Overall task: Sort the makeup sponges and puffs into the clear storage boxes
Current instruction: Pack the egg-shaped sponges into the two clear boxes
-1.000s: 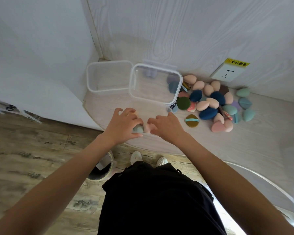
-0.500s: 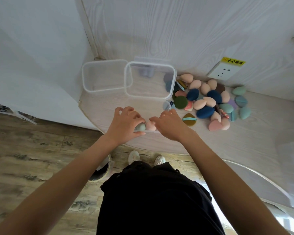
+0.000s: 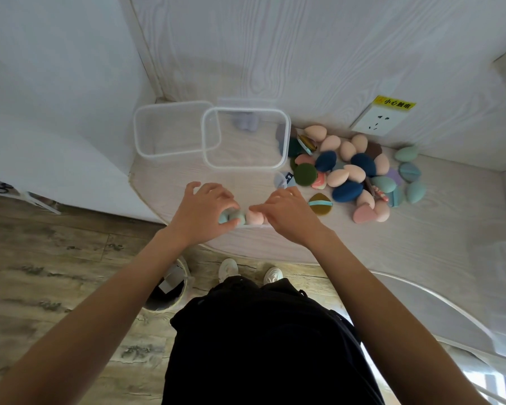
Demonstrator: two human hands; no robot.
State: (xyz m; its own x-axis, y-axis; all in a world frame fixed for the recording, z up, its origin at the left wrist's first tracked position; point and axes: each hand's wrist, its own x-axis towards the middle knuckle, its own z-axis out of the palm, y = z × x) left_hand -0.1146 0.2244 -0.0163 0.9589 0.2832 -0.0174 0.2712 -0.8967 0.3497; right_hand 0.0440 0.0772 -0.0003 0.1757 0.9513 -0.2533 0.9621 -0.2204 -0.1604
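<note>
My left hand [image 3: 202, 211] curls its fingers and thumb round a teal sponge [image 3: 228, 216] near the table's front edge. My right hand [image 3: 287, 211] has its fingertips curled on a pink sponge [image 3: 254, 217] right beside it. A thin clear plastic edge [image 3: 254, 226] shows just under both sponges. Two clear storage boxes stand at the back: a low one [image 3: 146, 147] on the left and a taller one [image 3: 287, 135] overlapping it. A pile of sponges and puffs [image 3: 357, 171] in pink, navy, teal and green lies to the right.
A wall socket [image 3: 376, 119] with a yellow label sits on the back wall behind the pile. An olive puff with a teal strap [image 3: 320, 203] lies close to my right hand. A bin [image 3: 170, 290] stands on the floor below the table's curved edge.
Both hands stay on the teal and pink sponges at the same spot. Only the view has shifted slightly.
</note>
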